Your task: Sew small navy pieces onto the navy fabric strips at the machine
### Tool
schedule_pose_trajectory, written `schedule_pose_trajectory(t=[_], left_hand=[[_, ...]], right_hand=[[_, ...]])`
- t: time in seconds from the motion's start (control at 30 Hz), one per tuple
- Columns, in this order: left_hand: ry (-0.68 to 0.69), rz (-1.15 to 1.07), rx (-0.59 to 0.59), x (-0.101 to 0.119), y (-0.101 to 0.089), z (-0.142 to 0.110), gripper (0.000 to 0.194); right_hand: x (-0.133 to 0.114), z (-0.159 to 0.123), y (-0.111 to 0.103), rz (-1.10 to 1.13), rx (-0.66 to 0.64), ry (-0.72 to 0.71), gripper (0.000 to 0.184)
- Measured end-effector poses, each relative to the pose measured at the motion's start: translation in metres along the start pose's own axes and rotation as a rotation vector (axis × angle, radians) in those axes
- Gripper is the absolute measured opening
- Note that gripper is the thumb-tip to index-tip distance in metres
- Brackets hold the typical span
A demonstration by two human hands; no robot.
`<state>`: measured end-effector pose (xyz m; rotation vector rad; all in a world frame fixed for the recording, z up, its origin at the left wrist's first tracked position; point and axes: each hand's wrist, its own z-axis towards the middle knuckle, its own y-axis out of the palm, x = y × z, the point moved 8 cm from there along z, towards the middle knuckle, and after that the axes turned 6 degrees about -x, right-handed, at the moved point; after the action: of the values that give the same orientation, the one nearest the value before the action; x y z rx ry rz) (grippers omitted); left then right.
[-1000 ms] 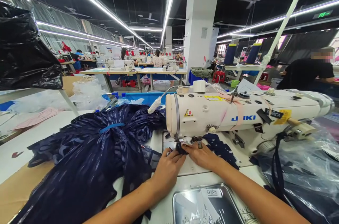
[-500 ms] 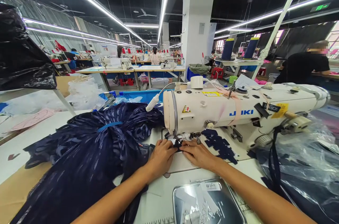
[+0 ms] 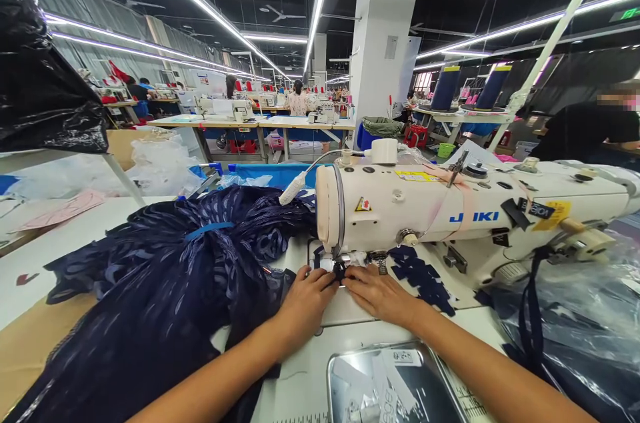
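Landmark: white sewing machine (image 3: pixel 380 209). Small dark fabric piece (image 3: pixel 339 271) lies under its needle end, mostly covered by fingers. Left hand (image 3: pixel 306 296) is in front of the sewing machine's needle end, fingers bent, tips at the piece's near left edge. Right hand (image 3: pixel 383 296) mirrors it from the right, fingers curled, tips on the piece too. Both sets of tips touch it; pinching or only pressing, cannot tell.

Handling, judged by look: piece seems light, soft, floppy, likely to pucker or skew if pushed; not fragile. Best hold is flat fingertips on both side edges, clear of the needle area.

Left of the sewing machine: big dark fabric bundle (image 3: pixel 170 289) cinched with a blue tie (image 3: pixel 209 229); looks limp, heavier as a mass, sheer cloth maybe slippery; grab at the tie. Under the sewing machine's arm: loose dark cut pieces (image 3: pixel 423 276), overlapping. In front of it: metal tray (image 3: pixel 435 386) with paper scraps. Right: clear plastic bag (image 3: pixel 590 316), dark contents.
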<state>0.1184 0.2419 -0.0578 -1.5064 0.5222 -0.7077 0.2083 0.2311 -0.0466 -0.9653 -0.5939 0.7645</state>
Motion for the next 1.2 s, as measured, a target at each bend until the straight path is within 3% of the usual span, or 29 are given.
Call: schedule_pose_trajectory(t=[0.17,0.4,0.63,0.77,0.97,1.2], left_hand=[[-0.017,0.027,-0.131,0.001,0.003,-0.005,0.058],[0.014,0.079,0.02,-0.001,-0.002,-0.008,0.041],[-0.003,0.061,-0.06,-0.002,0.003,-0.005,0.049],[-0.022,0.053,-0.048,-0.006,0.003,-0.004,0.049],[0.0,0.027,-0.029,-0.011,-0.001,-0.001,0.047],[0.014,-0.035,-0.026,-0.023,-0.008,0.009,0.049]], right_hand=[[-0.001,-0.001,0.001,0.035,-0.034,-0.002,0.024],[-0.004,0.0,0.001,-0.048,-0.018,-0.018,0.022],[-0.01,0.004,-0.001,-0.096,-0.03,-0.037,0.018],[-0.01,0.005,0.001,-0.114,-0.047,-0.034,0.019],[0.002,0.0,0.006,-0.06,-0.069,0.048,0.028],[0.03,-0.003,0.019,0.203,-0.134,0.21,0.029]])
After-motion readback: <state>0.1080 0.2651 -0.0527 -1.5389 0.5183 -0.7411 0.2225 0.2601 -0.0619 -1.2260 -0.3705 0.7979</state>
